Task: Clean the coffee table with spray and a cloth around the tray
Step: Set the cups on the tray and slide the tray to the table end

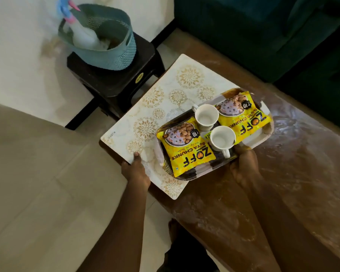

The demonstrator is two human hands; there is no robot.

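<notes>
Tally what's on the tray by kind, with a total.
White cups: 2
Yellow soya chunks packets: 2
Total: 4
The tray sits on a patterned placemat; the left hand is at the mat's edge, the right hand at the tray's near edge.

Non-task stuff: 2 yellow soya chunk packets (pixel 185 149) and (pixel 244 119) w/ 2 empty white mugs (pixel 206 116) and (pixel 222 139) between them, floral placemat (pixel 165 99) underneath, black stool (pixel 114 79) on tiled floor (pixel 37 173), dark green sofa (pixel 273 32) behind.
</notes>
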